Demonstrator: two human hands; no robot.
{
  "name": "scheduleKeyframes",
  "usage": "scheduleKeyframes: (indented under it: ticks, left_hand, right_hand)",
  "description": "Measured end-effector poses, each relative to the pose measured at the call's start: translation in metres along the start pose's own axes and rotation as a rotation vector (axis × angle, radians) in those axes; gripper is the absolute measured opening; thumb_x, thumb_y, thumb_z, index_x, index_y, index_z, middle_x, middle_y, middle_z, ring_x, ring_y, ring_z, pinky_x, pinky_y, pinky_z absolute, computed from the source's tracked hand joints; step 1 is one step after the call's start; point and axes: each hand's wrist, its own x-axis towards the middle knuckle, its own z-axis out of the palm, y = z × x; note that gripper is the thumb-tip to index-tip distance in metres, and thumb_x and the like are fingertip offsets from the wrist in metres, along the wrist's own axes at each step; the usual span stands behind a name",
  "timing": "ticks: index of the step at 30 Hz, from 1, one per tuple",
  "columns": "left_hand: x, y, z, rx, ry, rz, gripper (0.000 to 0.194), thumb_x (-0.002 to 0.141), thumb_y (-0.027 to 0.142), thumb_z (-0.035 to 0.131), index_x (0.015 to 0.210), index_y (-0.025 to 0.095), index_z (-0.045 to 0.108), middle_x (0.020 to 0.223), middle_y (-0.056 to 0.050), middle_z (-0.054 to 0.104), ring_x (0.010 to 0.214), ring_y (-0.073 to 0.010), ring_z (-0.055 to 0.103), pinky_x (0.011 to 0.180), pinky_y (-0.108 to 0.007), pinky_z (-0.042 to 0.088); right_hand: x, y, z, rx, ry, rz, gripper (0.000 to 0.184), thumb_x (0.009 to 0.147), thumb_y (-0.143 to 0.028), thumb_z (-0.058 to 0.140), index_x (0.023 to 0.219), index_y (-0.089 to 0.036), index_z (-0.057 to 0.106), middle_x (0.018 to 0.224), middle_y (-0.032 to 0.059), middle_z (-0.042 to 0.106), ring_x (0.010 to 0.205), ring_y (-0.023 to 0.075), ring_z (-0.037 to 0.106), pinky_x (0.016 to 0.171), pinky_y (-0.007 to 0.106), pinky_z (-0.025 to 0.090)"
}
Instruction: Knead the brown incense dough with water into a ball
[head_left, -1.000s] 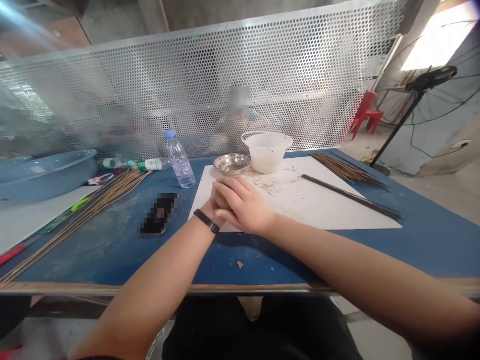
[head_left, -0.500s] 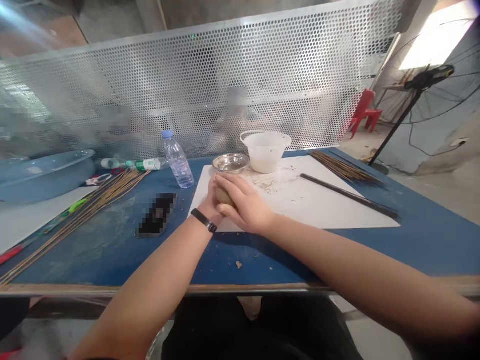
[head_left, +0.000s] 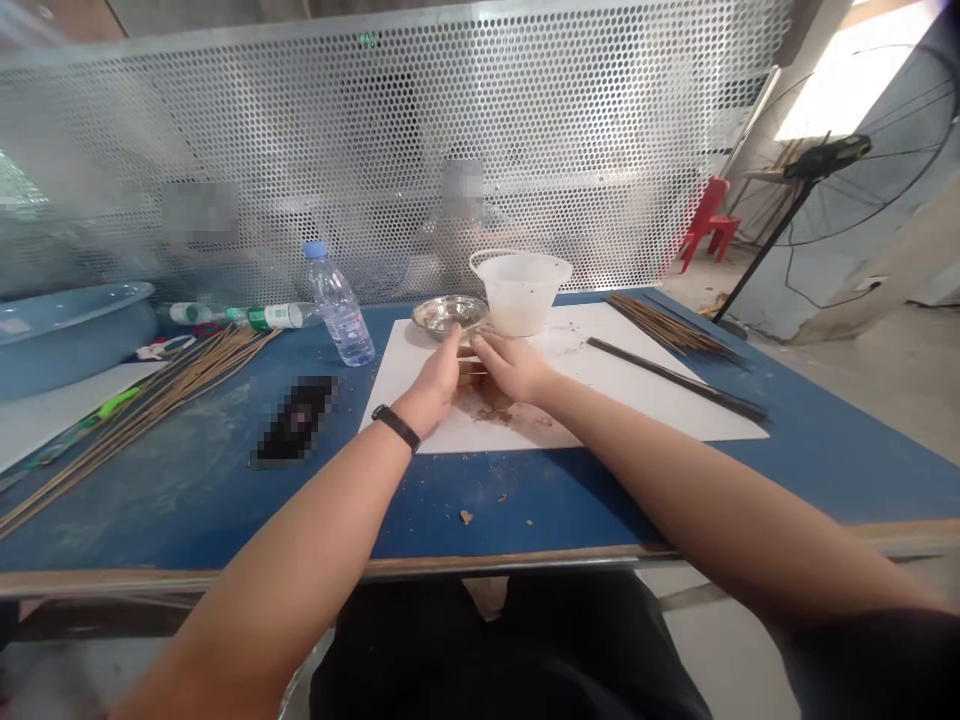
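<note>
Head view: the left hand [head_left: 429,382] and right hand [head_left: 513,368] are held low over a white sheet [head_left: 637,395], angled inward, with only a narrow gap left between the fingertips. A small brown piece [head_left: 469,367] appears to be held in that gap, near the far part of the sheet, but how firmly it is gripped cannot be told, and its shape is too small to make out. Brown smears [head_left: 491,408] are spread on the sheet below the hands, and crumbs [head_left: 466,517] are left on the blue table [head_left: 180,500] nearer its edge. A steel dish [head_left: 448,314] and a white tub [head_left: 519,295] are placed just beyond the fingertips. A stick bundle [head_left: 165,400] is laid to the left, and another [head_left: 667,325] to the right beside a dark rod [head_left: 675,378]. A water bottle [head_left: 339,308] and a pixelated phone [head_left: 294,420] are set left of the sheet. Light, even pressure from both hands is judged best here, with the fingers kept low over the sheet so that the brown piece is kept compact and any crumbs are caught there.
</note>
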Motion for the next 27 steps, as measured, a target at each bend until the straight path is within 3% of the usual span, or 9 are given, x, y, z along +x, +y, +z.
scheduleKeyframes:
  ticks: [3,6,9,11,14,19,23,25,27]
  left_hand:
    - [0.006,0.011,-0.009,-0.027,0.149,-0.059,0.047,0.096,0.062,0.046,0.089,0.019,0.063,0.075,-0.010,0.070,0.073,-0.0234,0.071,0.067,-0.035,0.057]
    - [0.016,0.018,-0.022,-0.023,0.250,-0.020,0.041,0.095,0.056,0.049,0.083,0.019,0.061,0.073,-0.009,0.070,0.066,-0.0192,0.068,0.064,-0.032,0.055]
    - [0.030,0.012,-0.036,0.071,0.313,0.084,0.040,0.095,0.052,0.047,0.075,0.019,0.059,0.069,-0.007,0.068,0.062,-0.0173,0.065,0.063,-0.031,0.055]
    - [0.037,0.003,-0.044,0.164,0.360,0.186,0.039,0.093,0.051,0.049,0.072,0.019,0.058,0.068,-0.006,0.066,0.061,-0.0175,0.064,0.062,-0.030,0.053]
    - [0.040,-0.009,-0.052,0.207,0.413,0.285,0.035,0.091,0.048,0.053,0.072,0.020,0.058,0.072,-0.005,0.065,0.066,-0.0175,0.064,0.062,-0.029,0.052]
    - [0.038,-0.018,-0.054,0.252,0.450,0.356,0.034,0.093,0.049,0.047,0.075,0.021,0.054,0.074,-0.003,0.061,0.062,-0.0166,0.062,0.058,-0.029,0.051]
    - [0.040,-0.021,-0.052,0.347,0.427,0.397,0.035,0.093,0.048,0.047,0.071,0.022,0.053,0.068,-0.002,0.059,0.060,-0.0173,0.061,0.056,-0.030,0.047]
    - [0.040,-0.022,-0.051,0.415,0.411,0.424,0.032,0.091,0.045,0.052,0.069,0.022,0.054,0.066,-0.002,0.060,0.059,-0.0178,0.059,0.057,-0.030,0.043]
    - [0.039,-0.021,-0.049,0.484,0.407,0.458,0.030,0.088,0.042,0.058,0.066,0.022,0.053,0.064,-0.001,0.059,0.060,-0.0180,0.057,0.059,-0.030,0.040]
  right_hand:
    - [-0.007,-0.018,-0.003,-0.318,-0.177,-0.006,0.071,0.105,-0.059,0.021,0.126,-0.005,0.063,0.135,0.0266,0.062,0.134,0.0394,0.052,0.108,0.053,0.043]
    - [-0.025,-0.041,-0.005,-0.517,-0.325,-0.003,0.082,0.100,-0.068,0.026,0.132,0.000,0.061,0.137,0.0314,0.059,0.138,0.0457,0.047,0.108,0.056,0.043]
    - [-0.039,-0.064,-0.001,-0.588,-0.330,-0.236,0.081,0.099,-0.065,0.036,0.138,0.003,0.057,0.149,0.0312,0.051,0.145,0.0458,0.039,0.117,0.057,0.034]
    - [-0.037,-0.072,0.005,-0.561,-0.351,-0.398,0.074,0.099,-0.061,0.043,0.138,-0.001,0.057,0.151,0.0275,0.050,0.145,0.0415,0.041,0.119,0.055,0.033]
    - [-0.015,-0.062,0.013,-0.499,-0.393,-0.444,0.072,0.096,-0.063,0.049,0.138,-0.005,0.059,0.154,0.0239,0.048,0.147,0.0391,0.039,0.117,0.053,0.037]
    - [0.010,-0.003,0.003,-0.440,-0.317,-0.127,0.084,0.099,-0.069,0.030,0.142,0.000,0.054,0.157,0.0289,0.041,0.152,0.0443,0.027,0.120,0.063,0.030]
    - [-0.034,0.014,-0.030,-0.365,-0.318,-0.117,0.089,0.099,-0.068,0.029,0.156,0.000,0.029,0.159,0.0318,0.036,0.147,0.0438,0.038,0.111,0.064,0.042]
    - [-0.067,0.000,-0.046,-0.329,-0.301,-0.218,0.086,0.100,-0.066,0.036,0.157,-0.003,0.028,0.160,0.0305,0.035,0.145,0.0414,0.043,0.111,0.060,0.045]
    - [-0.093,-0.025,-0.054,-0.320,-0.314,-0.364,0.073,0.100,-0.059,0.043,0.155,-0.011,0.037,0.157,0.0233,0.044,0.148,0.0372,0.039,0.116,0.058,0.042]
